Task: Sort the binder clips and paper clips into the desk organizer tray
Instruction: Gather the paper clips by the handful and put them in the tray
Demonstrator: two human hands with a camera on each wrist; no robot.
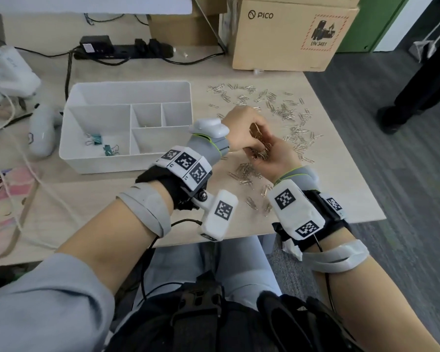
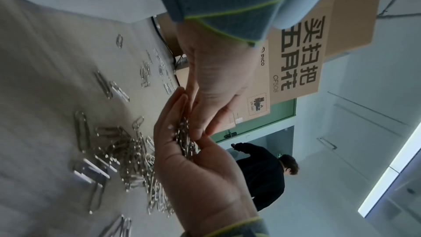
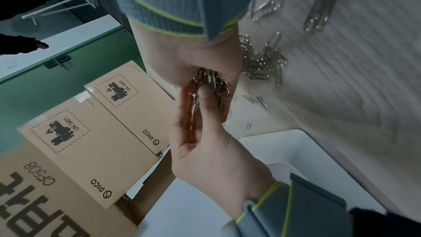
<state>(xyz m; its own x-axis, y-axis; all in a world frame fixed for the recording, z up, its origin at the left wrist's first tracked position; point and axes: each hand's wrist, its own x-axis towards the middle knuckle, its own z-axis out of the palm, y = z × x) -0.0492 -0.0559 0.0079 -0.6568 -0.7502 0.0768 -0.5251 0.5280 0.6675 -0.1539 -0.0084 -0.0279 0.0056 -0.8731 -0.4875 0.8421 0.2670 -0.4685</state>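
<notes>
Hands [image 1: 259, 146] cupped together, holding paper clips [image 1: 261, 152]

- My left hand [image 1: 241, 130] is covering most of the paper clips [image 1: 261, 152] cupped in my right hand [image 1: 274, 158].
- Motion blur is smearing the loose clips [image 2: 91, 170] nearest my left wrist camera.
- The tray [image 3: 296, 150] is running behind my wrist in the right wrist view.

Open-topped tray [image 1: 74, 158] left of hands, loose paper clips [image 1: 277, 107] strewn right, cardboard box [image 1: 290, 44] behind
</notes>
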